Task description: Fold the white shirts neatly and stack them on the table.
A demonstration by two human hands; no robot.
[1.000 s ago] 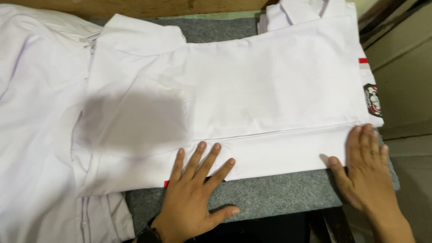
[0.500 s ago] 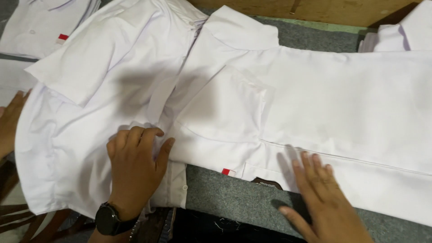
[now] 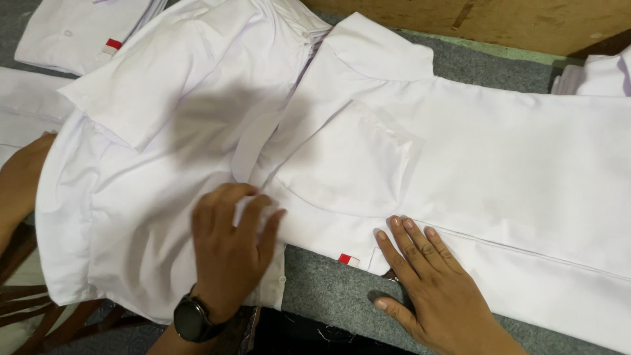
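Two-handed, worked at the near edge of the white shirt (image 3: 513, 171), spread lengthwise across the grey felt table (image 3: 328, 296) with its collar toward the left and its short sleeve (image 3: 348, 164) folded in over the chest. Pressed the right hand (image 3: 427, 283) flat and open, fingers straight and close together, fingertips on the lower hem just right of the small red-and-white tab (image 3: 349, 260), palm on the felt. Set the left hand (image 3: 230, 253), black watch (image 3: 192, 320) at the wrist, with fingers half curled where this shirt overlapped a second white shirt (image 3: 151, 131) lying to the left; could not tell whether any cloth was pinched beneath those fingers.

Judged best done with the right palm as an anchor, weight even, so the hem stayed straight against the felt. Judged wise to slide the left fingers outward rather than drag them, since the thin cloth looked ready to ripple and to pull the neighbouring shirt along. Worth minding also: another person's hand (image 3: 23, 177) at the far left edge, touching that second shirt.
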